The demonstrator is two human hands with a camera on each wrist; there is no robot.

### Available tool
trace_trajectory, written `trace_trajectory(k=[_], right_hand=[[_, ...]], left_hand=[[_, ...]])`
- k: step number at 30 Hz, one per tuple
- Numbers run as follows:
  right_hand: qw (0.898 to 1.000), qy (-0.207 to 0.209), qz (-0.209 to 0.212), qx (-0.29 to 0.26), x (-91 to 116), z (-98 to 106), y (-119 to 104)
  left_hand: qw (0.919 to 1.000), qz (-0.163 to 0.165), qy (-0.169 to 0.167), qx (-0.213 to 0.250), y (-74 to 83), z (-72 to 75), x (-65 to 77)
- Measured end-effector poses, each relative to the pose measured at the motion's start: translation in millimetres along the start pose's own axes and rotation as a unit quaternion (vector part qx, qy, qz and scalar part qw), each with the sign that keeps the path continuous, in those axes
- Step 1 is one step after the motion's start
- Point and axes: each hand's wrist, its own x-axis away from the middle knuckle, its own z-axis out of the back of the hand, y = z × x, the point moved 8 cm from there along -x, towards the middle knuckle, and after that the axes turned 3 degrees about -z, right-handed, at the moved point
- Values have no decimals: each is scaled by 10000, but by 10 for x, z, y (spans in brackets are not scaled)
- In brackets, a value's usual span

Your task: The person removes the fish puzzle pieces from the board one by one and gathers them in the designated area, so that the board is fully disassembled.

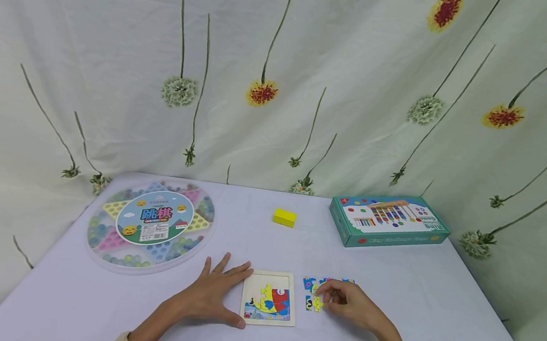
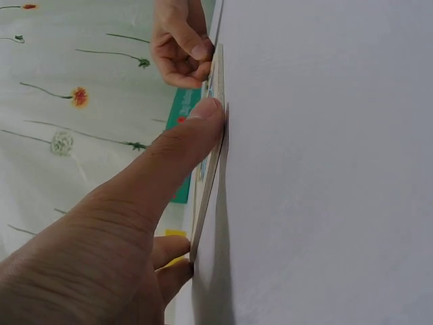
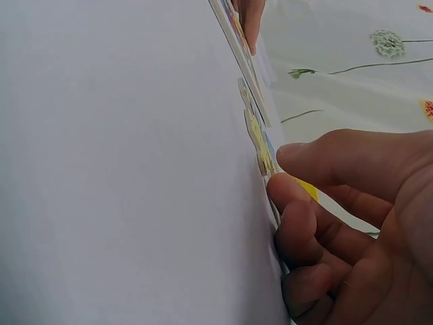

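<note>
A square wooden puzzle tray [image 1: 272, 275] with a partly filled red, yellow and blue picture lies at the front middle of the table. My left hand [image 1: 213, 292] spans its left side, fingers spread and straight; the thumb touches the lower left corner and a fingertip the upper one. To the tray's right, my right hand [image 1: 351, 306] bends over several loose puzzle pieces [image 1: 310, 283], partly covering them. Its thumb and index finger pinch at a yellow and blue puzzle piece [image 3: 256, 139], low over the table in the right wrist view; the other fingers are curled.
A yellow block [image 1: 284, 218] sits behind the tray. At the back left is a round Chinese checkers set [image 1: 103, 252] in clear packaging. A green game box [image 1: 390, 224] stands at the back right, before a flowered cloth backdrop [image 1: 256, 141].
</note>
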Motion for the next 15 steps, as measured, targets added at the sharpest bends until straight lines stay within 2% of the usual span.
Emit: trace_trajectory(k=[15], right_hand=[[9996, -32, 29, -288, -11, 36, -8]], left_hand=[[9987, -89, 460, -217, 28, 14, -7]])
